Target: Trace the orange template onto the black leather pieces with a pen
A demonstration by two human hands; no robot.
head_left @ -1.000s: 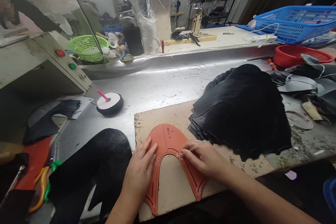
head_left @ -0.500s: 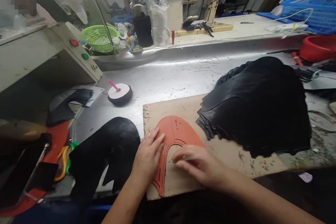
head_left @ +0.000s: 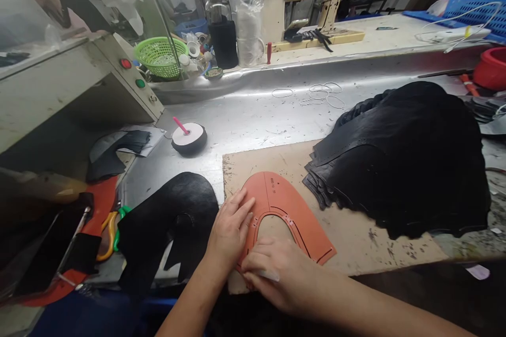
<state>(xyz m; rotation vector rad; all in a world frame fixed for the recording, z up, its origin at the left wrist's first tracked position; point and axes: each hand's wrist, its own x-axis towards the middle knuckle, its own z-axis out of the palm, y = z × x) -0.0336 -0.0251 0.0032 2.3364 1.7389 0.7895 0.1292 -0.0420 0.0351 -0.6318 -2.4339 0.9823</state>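
An orange U-shaped template (head_left: pixel 290 202) with cut slots and small printed marks lies on a brown board (head_left: pixel 272 157). My left hand (head_left: pixel 231 226) rests flat on its left side, fingers stretched out. Low over the template's left leg, my right hand (head_left: pixel 276 266) is closed around a slim pale pen-like stick (head_left: pixel 270 275); its tip is hidden by the fingers. Left of the board is a black leather piece (head_left: pixel 197 197) with a curved cut-out. A thick stack of black leather pieces (head_left: pixel 415 163) covers the board's right part.
A tape roll (head_left: pixel 188 136) with a pink stick stands on the metal table (head_left: pixel 241 116). Scissors (head_left: pixel 108 234) with orange and green handles lie at left, below a machine housing (head_left: pixel 71 73). Thin white rings (head_left: pixel 320 92) lie farther back. Another person's arm (head_left: pixel 47 2) shows at upper left.
My right hand has moved down and left from the template's inner curve to its left leg, uncovering the right leg. My left hand stays on the template. The view has shifted slightly.
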